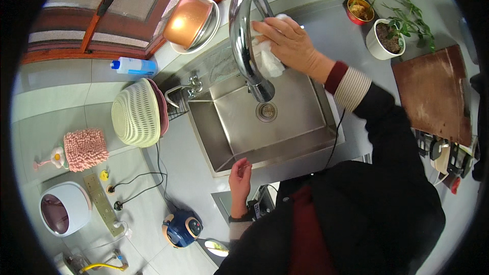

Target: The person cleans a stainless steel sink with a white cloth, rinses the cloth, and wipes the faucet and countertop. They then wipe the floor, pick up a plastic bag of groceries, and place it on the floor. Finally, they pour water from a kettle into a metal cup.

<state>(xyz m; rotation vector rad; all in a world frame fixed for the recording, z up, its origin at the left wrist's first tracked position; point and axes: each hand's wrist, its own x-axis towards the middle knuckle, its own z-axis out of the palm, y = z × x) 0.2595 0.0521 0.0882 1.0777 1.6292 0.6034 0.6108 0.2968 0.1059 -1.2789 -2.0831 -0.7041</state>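
My right hand [294, 46] presses a crumpled white cloth or paper [269, 61] near the rear of the tall chrome faucet [243, 34]. The faucet's neck hides part of the fingers and the cloth. Below its spout lies a rectangular stainless steel sink [290, 126] with a round drain strainer [266, 112] in the floor. At the sink's front rim hovers my left hand [240, 177], its fingers loosely curled and nothing seen in it.
A smaller tap [194, 86] and a pale green colander [136, 112] stand left of the sink. Stacked bowls [190, 22] and a bottle [134, 66] sit on the window ledge. Potted plants [386, 40] and a wooden board [431, 93] are at right. A black cable [336, 137] crosses the sink's right edge.
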